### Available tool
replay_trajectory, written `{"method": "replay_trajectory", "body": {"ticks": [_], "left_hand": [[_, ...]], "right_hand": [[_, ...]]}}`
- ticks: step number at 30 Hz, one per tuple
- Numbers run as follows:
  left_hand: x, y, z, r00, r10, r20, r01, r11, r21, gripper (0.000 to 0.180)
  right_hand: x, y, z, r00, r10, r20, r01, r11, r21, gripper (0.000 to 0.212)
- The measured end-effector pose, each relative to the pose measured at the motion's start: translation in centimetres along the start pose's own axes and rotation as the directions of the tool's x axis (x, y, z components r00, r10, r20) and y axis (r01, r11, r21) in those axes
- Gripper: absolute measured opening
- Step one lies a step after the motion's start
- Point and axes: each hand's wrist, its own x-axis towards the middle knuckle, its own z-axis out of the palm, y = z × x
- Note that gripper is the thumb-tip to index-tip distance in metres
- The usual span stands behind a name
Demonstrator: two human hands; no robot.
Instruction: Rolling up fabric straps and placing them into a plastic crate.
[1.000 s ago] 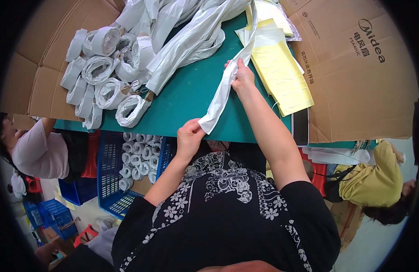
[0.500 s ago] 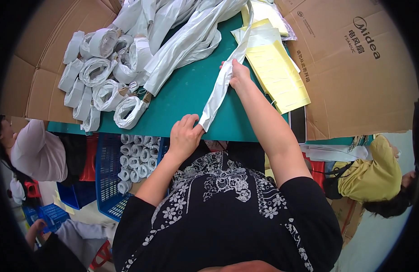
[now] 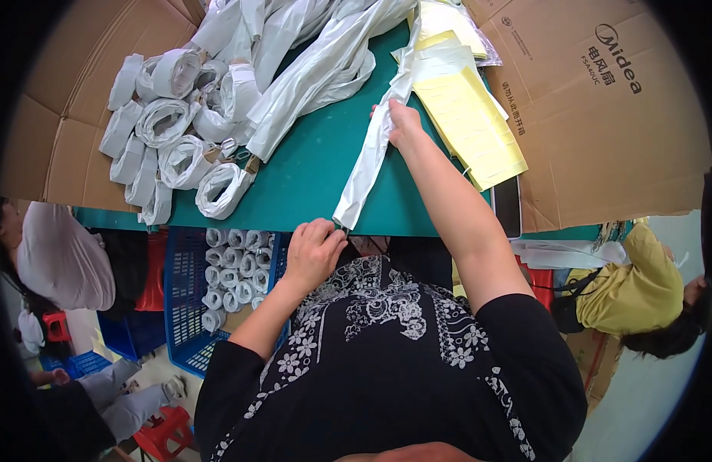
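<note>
A long, flat white sleeve of crinkled thin material runs from the far side of the table toward its near edge. Partway along it, my right hand is closed around the sleeve. At the sleeve's near end, by the table edge, my left hand has its fingers curled together. A small dark bit shows between these fingertips and the sleeve end; what they pinch is too small to make out. Left of the sleeve lie more loose white sleeves in a heap, beside several rolled white sleeves, some with metal clips.
Yellow sheets lie right of my right forearm, near a dark flat object. Cardboard flanks the green table on both sides. Below the left edge, a blue crate holds more rolls. Other people sit at both sides.
The sleeve's near end has shifted slightly left and toward me. My left hand has dropped a little, and its fingers have come off the sleeve's end face. My right hand barely moved.
</note>
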Motion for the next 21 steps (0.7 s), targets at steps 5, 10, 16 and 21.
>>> {"method": "replay_trajectory", "body": {"ticks": [5,10,16,21], "left_hand": [[-0.1,0.0,-1.8,0.994,0.081,0.073,-0.074,0.993,-0.094,0.019],[4.1,-5.5,-3.0,0.957,0.290,0.019,-0.290,0.957,-0.022,0.030],[12.5,-7.7,0.3,0.663,0.725,0.185,-0.742,0.604,0.291,0.051],[12.9,-4.8,-0.3,0.621,0.781,0.070,-0.781,0.624,-0.034,0.036]], "right_hand": [[-0.2,0.4,-0.1,0.999,0.018,0.034,-0.017,0.999,-0.039,0.036],[-0.6,0.3,-0.1,0.997,0.040,0.059,-0.036,0.997,-0.068,0.034],[0.5,-0.1,-1.1,0.973,0.181,0.143,-0.196,0.976,0.098,0.034],[-0.8,-1.6,-2.7,0.836,0.147,0.529,-0.286,0.939,0.192,0.033]]}}
